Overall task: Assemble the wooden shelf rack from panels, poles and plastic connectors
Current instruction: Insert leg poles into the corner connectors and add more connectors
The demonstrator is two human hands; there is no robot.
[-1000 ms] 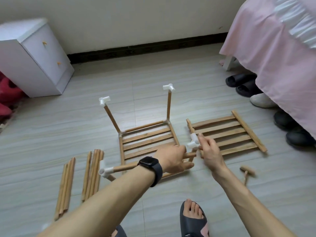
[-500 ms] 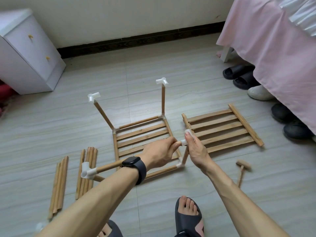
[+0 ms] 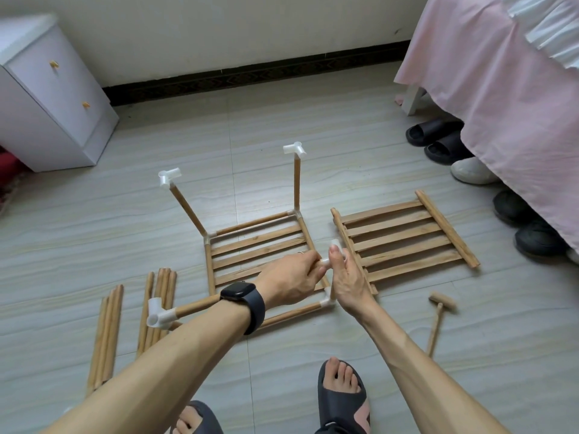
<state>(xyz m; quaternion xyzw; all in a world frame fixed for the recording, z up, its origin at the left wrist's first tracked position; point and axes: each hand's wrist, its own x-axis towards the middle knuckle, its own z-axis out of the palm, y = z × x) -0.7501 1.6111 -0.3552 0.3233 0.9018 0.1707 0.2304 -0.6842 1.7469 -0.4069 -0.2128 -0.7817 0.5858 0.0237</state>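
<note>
Your left hand (image 3: 291,281) is curled round one end of a wooden pole (image 3: 197,305). The pole's other end carries a white corner connector (image 3: 156,313), just beside the spare poles (image 3: 106,330). Your right hand (image 3: 347,277) is clamped on a second connector (image 3: 334,244) at the pole's tip, the two hands close together. All this sits over the near edge of the half-built rack (image 3: 257,242) on the floor (image 3: 313,120). A loose slatted panel (image 3: 404,236) lies just right of the rack, and a wooden mallet (image 3: 438,311) lies nearer you.

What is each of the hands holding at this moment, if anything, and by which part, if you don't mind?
The left hand grips a pole close to one end; the right hand holds the white connector at that end.
</note>
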